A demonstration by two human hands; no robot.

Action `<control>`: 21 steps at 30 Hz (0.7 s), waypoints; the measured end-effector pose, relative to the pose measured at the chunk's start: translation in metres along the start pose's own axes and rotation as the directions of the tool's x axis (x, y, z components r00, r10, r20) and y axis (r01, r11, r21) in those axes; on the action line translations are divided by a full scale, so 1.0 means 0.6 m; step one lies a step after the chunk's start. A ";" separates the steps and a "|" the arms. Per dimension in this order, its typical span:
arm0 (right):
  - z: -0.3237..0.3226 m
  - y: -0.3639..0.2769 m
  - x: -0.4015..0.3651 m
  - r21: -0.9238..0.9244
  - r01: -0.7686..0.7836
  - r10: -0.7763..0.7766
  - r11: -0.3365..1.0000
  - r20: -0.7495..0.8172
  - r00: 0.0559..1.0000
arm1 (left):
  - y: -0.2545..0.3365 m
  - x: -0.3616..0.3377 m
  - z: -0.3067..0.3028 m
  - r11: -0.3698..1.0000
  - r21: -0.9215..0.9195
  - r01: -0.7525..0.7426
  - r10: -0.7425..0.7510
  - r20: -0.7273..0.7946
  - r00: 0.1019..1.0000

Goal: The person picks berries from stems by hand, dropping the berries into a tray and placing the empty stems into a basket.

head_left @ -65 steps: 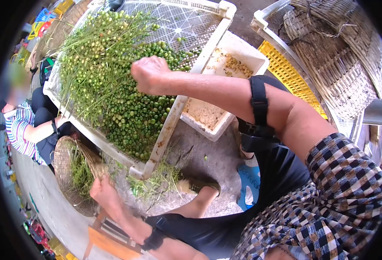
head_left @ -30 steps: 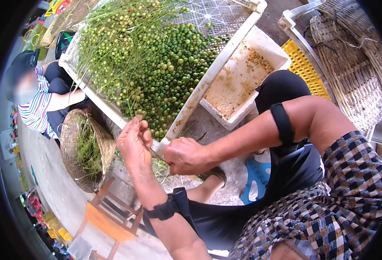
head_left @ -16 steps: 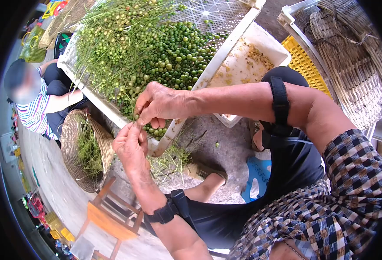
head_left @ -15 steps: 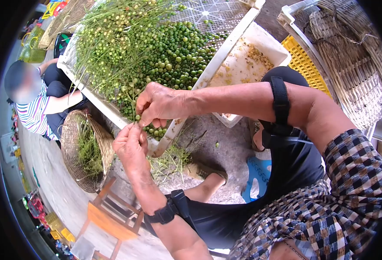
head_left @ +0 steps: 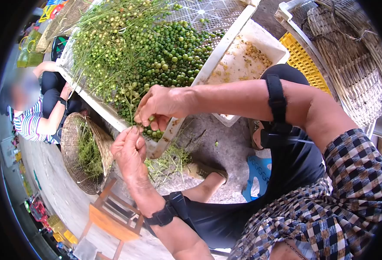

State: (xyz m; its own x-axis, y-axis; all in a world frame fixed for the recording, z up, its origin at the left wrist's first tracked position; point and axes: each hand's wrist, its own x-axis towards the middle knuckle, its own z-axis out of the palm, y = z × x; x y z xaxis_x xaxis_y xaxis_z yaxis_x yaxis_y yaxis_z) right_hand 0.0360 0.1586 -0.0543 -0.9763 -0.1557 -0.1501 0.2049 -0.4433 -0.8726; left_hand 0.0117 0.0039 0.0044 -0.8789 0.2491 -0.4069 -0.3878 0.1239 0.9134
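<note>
My left hand (head_left: 129, 149) is closed in a pinch at the near corner of the white crate (head_left: 160, 149), apparently on a thin green stem. Just above it, the curled fingers of my right hand (head_left: 161, 104) hold a small round green fruit (head_left: 152, 118). The two sets of fingertips nearly meet. Beneath and behind them, the crate holds many loose green fruits (head_left: 173, 56) and a heap of fruit-bearing stalks (head_left: 108, 47). My right palm is turned away, so anything else inside it is hidden.
A white tub (head_left: 230, 71) with yellowish bits stands right of the crate, near a yellow crate (head_left: 303, 60) and woven baskets (head_left: 360, 73). At left are a wicker basket (head_left: 76, 160) of stripped stalks, a wooden stool (head_left: 113, 223) and a seated co-worker (head_left: 35, 117) in a striped shirt.
The fingertips have drawn slightly apart, and a green fruit now shows within my right fingers. The co-worker's arms have shifted, one hand now at the crate's corner.
</note>
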 end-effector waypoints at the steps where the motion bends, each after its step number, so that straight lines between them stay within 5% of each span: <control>1: 0.004 0.007 0.002 0.026 0.057 -0.058 0.998 0.014 0.998 | -0.002 0.000 0.001 0.999 0.042 -0.007 0.005 0.045 0.999; 6: -0.002 0.016 0.010 -0.153 0.179 -0.176 0.972 0.037 0.984 | -0.009 0.005 -0.008 0.992 0.113 -0.049 0.034 0.131 0.991; 9: -0.005 -0.005 0.005 -0.127 0.061 -0.065 0.990 -0.024 0.998 | -0.004 0.006 -0.011 0.989 0.134 -0.056 0.044 0.087 0.995; 11: -0.024 -0.025 0.007 -0.286 0.012 -0.048 0.958 -0.118 0.992 | 0.008 0.005 -0.021 0.997 0.067 -0.034 0.026 0.121 0.992; 12: -0.028 -0.034 0.004 -0.621 -0.096 -0.031 0.778 -0.190 0.981 | 0.009 0.004 -0.026 0.997 0.064 -0.035 0.027 0.120 0.992; 13: -0.031 -0.038 0.003 -0.623 -0.097 -0.030 0.776 -0.190 0.981 | 0.009 0.003 -0.031 0.998 0.059 -0.017 0.010 0.120 0.993; 15: -0.034 -0.046 0.002 -0.812 -0.223 -0.067 0.540 -0.305 0.950 | 0.009 0.000 -0.034 0.999 0.051 0.003 -0.009 0.122 0.992; 16: -0.021 -0.064 -0.008 -0.910 -0.195 -0.078 0.366 -0.238 0.968 | 0.010 -0.002 -0.032 0.999 0.051 -0.001 -0.005 0.105 0.994; 21: 0.004 -0.079 -0.020 -0.886 -0.209 -0.215 0.415 -0.318 0.923 | 0.018 -0.008 -0.023 0.998 0.065 -0.018 0.011 0.106 0.994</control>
State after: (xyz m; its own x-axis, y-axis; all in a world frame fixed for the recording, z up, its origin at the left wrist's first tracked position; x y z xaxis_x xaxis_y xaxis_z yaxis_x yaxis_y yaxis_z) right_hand 0.0383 0.1795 -0.0103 -0.9675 0.2327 -0.0986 0.2273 0.6302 -0.7424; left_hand 0.0078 -0.0089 0.0166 -0.8487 0.3508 -0.3959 -0.3532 0.1815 0.9178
